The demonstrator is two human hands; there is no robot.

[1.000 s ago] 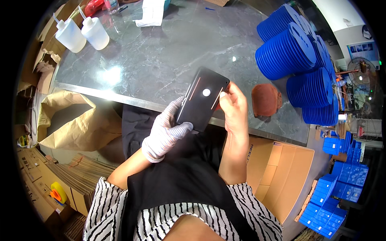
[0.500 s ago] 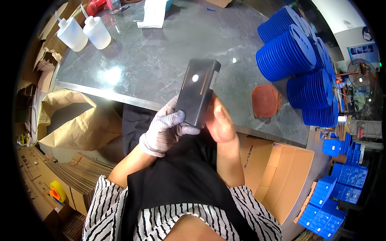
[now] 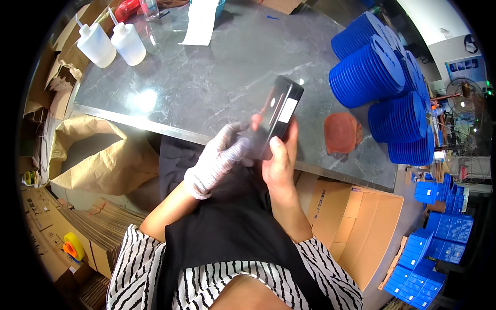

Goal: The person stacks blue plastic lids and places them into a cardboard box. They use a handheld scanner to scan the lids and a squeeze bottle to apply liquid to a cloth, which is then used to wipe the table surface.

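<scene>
A glossy black rectangular box [image 3: 281, 101] with a white label on its long side is tilted over the table's near edge, its lower end smeared by motion. My bare right hand [image 3: 279, 173] grips its lower right side, the thumb lying along the labelled edge. My left hand [image 3: 217, 163], in a pale knitted glove, holds the lower left end, with its thumb and fingers against the box. Part of those gloved fingertips is blurred. To the right of the box, a reddish-brown shallow dish [image 3: 340, 133] rests on the grey marbled table [image 3: 170, 77].
Stacks of blue round discs [image 3: 367, 72] stand along the table's right side. Two white squeeze bottles [image 3: 129, 45] and a white paper sheet [image 3: 199, 23] are at the far left. Below the edge are a brown paper bag [image 3: 113, 160] and an open cardboard box [image 3: 369, 227].
The black box has turned and shifted to the right, bringing its white-labelled side into view. My right hand has closed round it, and the left hand's fingers have shifted at its lower end.
</scene>
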